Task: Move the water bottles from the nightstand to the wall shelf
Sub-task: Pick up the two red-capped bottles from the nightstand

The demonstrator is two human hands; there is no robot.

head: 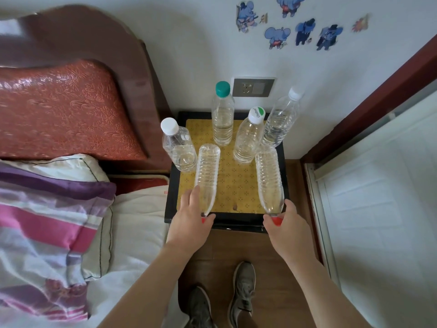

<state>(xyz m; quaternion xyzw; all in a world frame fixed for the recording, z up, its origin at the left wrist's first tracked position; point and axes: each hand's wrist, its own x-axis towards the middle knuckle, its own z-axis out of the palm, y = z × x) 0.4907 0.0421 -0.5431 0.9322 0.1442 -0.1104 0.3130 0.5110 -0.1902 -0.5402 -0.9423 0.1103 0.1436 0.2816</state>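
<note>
Six clear plastic bottles are over the nightstand [172, 202], a black-edged top with a yellow patterned mat. Four stand upright: a white-capped bottle [178, 146] at the left edge, a teal-capped bottle [222, 117] at the rear centre, a bottle with a green-and-white cap [249, 138] right of it, and a second white-capped bottle [280, 121] at the rear right, near the wall. The green-and-white cap carries script lettering, not fully legible; no body labels are readable. The other two bottles are ribbed, red-capped and tipped over with caps toward the person. Left hand [189, 228] has its grip closed on the cap end of the left ribbed bottle [207, 174]. Right hand [287, 229] has its grip closed on the cap end of the right ribbed bottle [269, 181]. Whether either bottle rests on the mat cannot be told. A wall socket [253, 87] sits behind the bottles, cartoon stickers [277, 36] above it. A bed [132, 233] adjoins on the left.
</note>
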